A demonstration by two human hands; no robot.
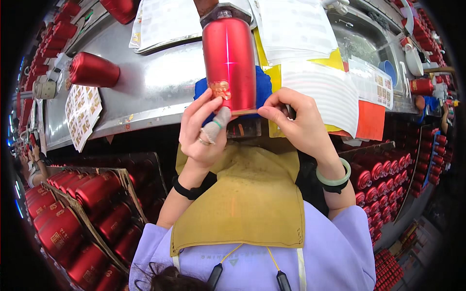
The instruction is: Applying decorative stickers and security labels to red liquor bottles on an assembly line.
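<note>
A glossy red metal bottle (229, 58) lies on a blue cloth (263, 82), its neck away from me and its base toward me. On its lower left side sits a shiny gold decal (222, 89). My left hand (204, 128) is bent against that side, fingertips at the decal, with a grey cover and green band on the thumb. My right hand (297, 119) pinches thumb and forefinger together by the right end of the base. A thin brownish strip (244, 112) runs along the base between both hands; I cannot tell whether it is the rim or a separate piece.
Another red bottle (94, 70) lies at the left on the metal bench (150, 89). Printed sheets (83, 114) hang over the front edge. White papers (318, 92) and a sink (364, 41) are at the right. Racks of red bottles (63, 233) flank me below.
</note>
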